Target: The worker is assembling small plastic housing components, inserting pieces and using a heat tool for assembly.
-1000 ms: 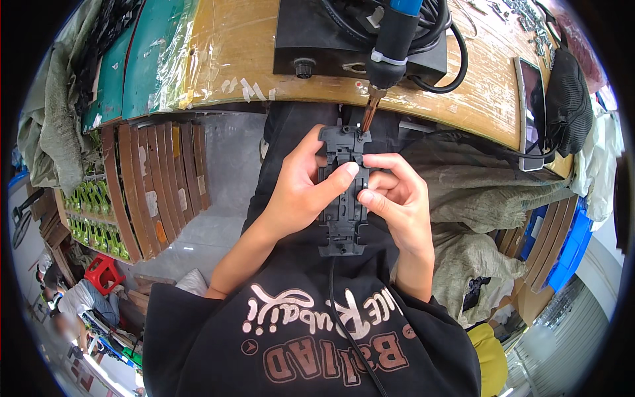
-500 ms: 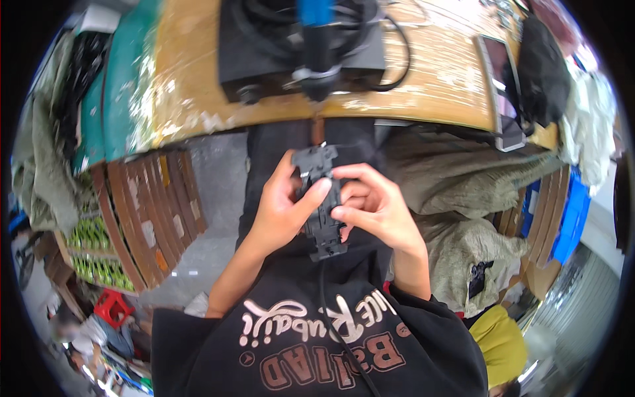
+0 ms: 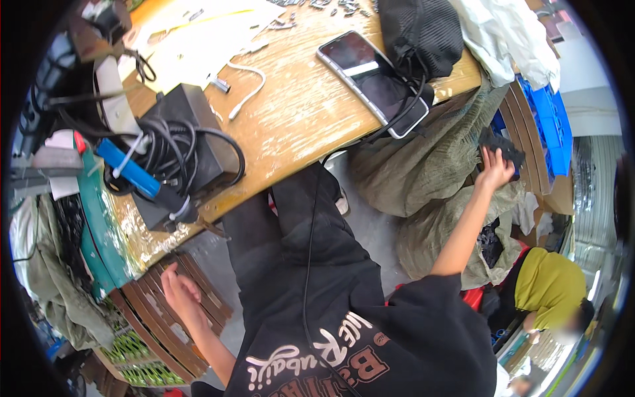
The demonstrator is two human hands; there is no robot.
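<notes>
My right hand (image 3: 495,171) is stretched far to the right and gripping a black plastic part (image 3: 510,153), blocky in shape. The hand and part are above the gap between a grey-green woven sack (image 3: 403,165) and brown stacked trays. Below them stands a second sack (image 3: 436,238), its mouth open around dark pieces. On the left, my left hand (image 3: 182,294) hangs empty, fingers loosely curved and apart. It is over the brown stacked boards (image 3: 169,311) beside the table, below the table edge.
On the wooden table (image 3: 284,126) are a black box (image 3: 198,119) with coiled cables, a blue-and-black tool (image 3: 135,172), a phone (image 3: 370,79), a white cable (image 3: 254,92) and a black mesh bag (image 3: 423,36). Blue bins (image 3: 546,126) stand at right. A person in yellow (image 3: 552,284) sits nearby.
Both hands had the black plastic part in front of my lap. My left hand has let go and moved left; my right hand has carried the part far right. The view has turned right.
</notes>
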